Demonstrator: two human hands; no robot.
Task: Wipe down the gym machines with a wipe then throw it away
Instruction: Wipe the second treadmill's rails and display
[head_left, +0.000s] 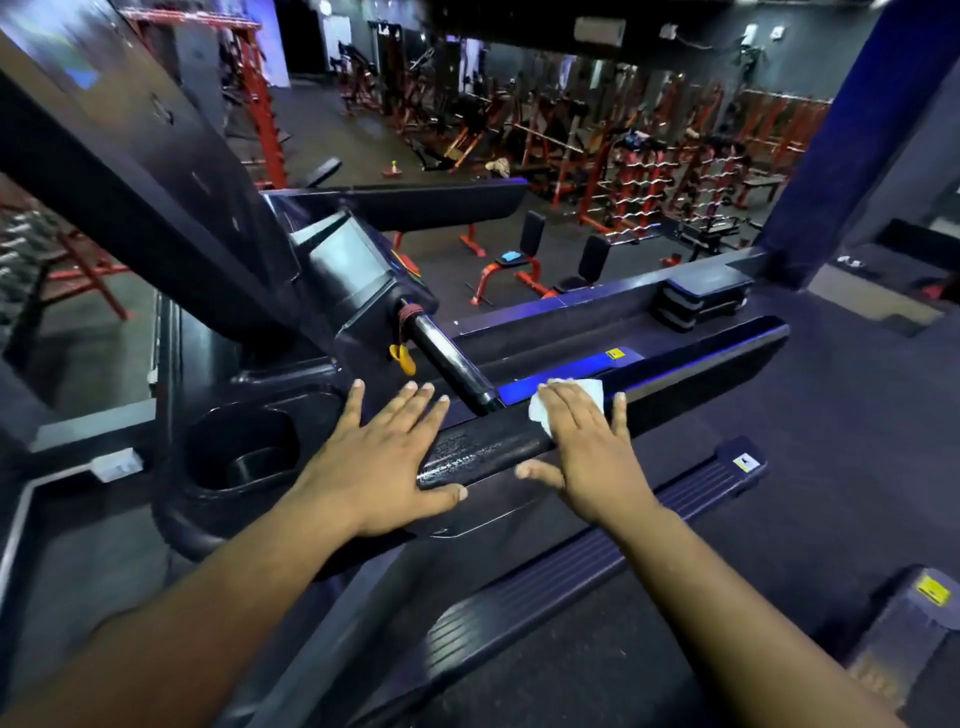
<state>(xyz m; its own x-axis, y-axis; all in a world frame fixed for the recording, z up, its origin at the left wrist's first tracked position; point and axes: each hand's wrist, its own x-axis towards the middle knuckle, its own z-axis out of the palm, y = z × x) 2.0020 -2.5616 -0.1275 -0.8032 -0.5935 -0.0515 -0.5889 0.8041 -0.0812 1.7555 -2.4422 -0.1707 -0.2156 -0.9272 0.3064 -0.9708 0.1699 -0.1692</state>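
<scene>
My right hand (587, 447) lies flat, fingers straight and spread, pressing the white wipe (569, 400) onto the treadmill's black side rail (483, 452), while my left hand (387, 457), fingers also wide and holding nothing, rests beside the cup holder (239, 447).

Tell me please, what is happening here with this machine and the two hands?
A person is wiping a treadmill in a gym. The right hand presses a white wipe flat against the black handrail, fingers straight. The left hand rests open on the same rail, beside the cup holder. The wipe is in use, not yet thrown away.
</scene>
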